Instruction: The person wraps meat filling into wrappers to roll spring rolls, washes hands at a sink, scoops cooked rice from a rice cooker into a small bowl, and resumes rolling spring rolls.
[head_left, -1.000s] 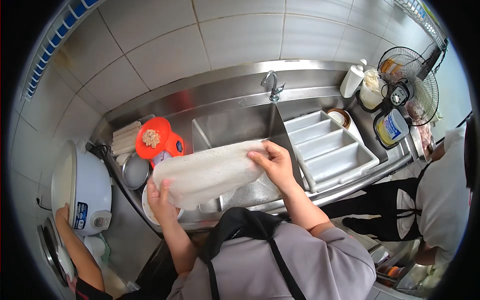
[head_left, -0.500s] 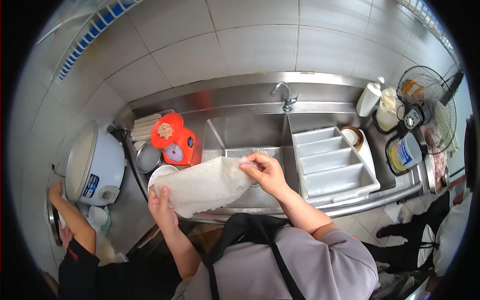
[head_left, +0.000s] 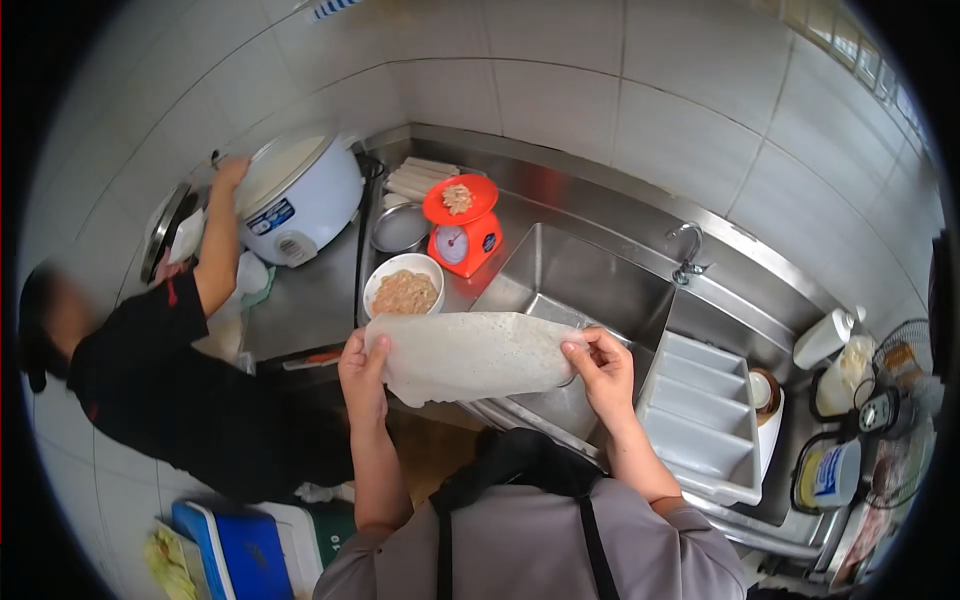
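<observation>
A thin, whitish, translucent sheet [head_left: 475,355] is stretched between my two hands, in front of the sink. My left hand [head_left: 364,372] pinches its left end, thumb on top. At the right end, my right hand [head_left: 603,368] grips the sheet between thumb and fingers. Just beyond the left end stands a white bowl [head_left: 372,294] of pale minced filling [head_left: 406,292]. Behind the bowl is an orange scale [head_left: 470,245] with a small heap of filling [head_left: 458,199] on its plate. Pale rolls [head_left: 420,180] lie in a tray behind a round metal dish [head_left: 400,228].
Right of the sink basin [head_left: 600,275] and faucet [head_left: 689,255] sits a divided grey tray [head_left: 700,410]. Further right are a white bottle [head_left: 824,337], tubs and a fan. At the left, a person in black [head_left: 190,370] reaches to a large cooker [head_left: 305,205].
The view has turned left, bringing the filling bowl and more of the person in black into sight. The sheet is now held level and spread wider between my hands.
</observation>
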